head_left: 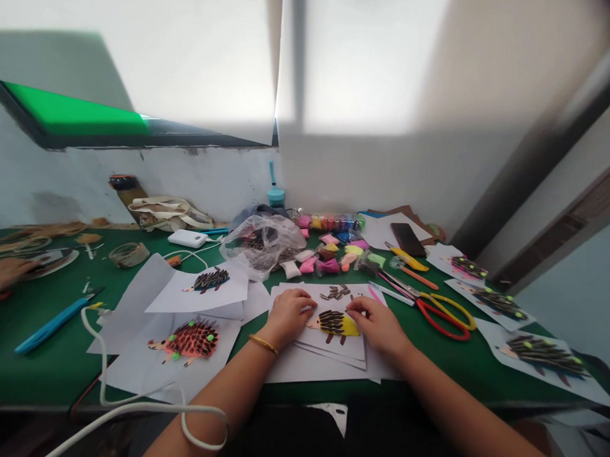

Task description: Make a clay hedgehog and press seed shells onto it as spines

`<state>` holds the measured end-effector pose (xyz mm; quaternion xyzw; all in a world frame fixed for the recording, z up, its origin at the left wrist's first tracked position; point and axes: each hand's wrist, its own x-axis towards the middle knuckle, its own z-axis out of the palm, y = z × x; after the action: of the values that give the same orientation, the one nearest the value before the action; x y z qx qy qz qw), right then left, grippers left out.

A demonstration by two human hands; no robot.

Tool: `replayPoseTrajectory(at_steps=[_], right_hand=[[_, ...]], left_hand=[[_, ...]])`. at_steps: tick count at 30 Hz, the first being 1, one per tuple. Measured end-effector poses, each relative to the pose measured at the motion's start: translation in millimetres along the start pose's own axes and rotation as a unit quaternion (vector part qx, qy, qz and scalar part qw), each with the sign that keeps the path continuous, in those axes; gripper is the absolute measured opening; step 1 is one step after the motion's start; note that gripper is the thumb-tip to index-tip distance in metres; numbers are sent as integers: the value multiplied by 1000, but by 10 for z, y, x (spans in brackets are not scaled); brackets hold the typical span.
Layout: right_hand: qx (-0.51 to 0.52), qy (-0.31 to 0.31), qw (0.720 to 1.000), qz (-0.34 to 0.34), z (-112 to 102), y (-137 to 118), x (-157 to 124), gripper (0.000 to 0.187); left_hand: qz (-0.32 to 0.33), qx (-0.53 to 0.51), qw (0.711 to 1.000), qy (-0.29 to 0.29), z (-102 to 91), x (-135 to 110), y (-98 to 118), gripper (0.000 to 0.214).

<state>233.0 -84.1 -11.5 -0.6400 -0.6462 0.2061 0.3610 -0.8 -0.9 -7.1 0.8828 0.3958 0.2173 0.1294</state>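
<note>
A yellow clay hedgehog [337, 323] with dark seed spines lies on a stack of white paper sheets [314, 361] in front of me. My left hand [289, 314] rests palm down on the paper just left of it, a gold bangle on the wrist. My right hand [377, 321] sits at the hedgehog's right end, fingertips pinched at its edge; whether a seed is between them I cannot tell. A small heap of dark seeds [336, 293] lies on the paper just beyond the hedgehog.
Other hedgehog pictures: orange [187, 339], one further back [209, 280], three at right [542, 353]. Red and yellow scissors [442, 310], coloured clay pieces [336, 254], plastic bag [263, 243], blue cutter [53, 324], white cable [141, 401]. Another person's hand [4, 273] at far left. Green table [39, 358].
</note>
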Motion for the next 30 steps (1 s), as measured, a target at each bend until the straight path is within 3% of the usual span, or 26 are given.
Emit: replayPoseTrajectory(at_steps=[7,14,30], right_hand=[[-8,-15,1000,-6,64,24,-99,18],[-33,1,997,-69,51,11,-86,10],[-59,-2,996,-68,85,8,-55,10]], left_hand=[[-1,3,1000,4,12,3,-15,18],[3,1,1000,5,12,-1,-16,17],[1,-2,1000,13,23,-9,-32,17]])
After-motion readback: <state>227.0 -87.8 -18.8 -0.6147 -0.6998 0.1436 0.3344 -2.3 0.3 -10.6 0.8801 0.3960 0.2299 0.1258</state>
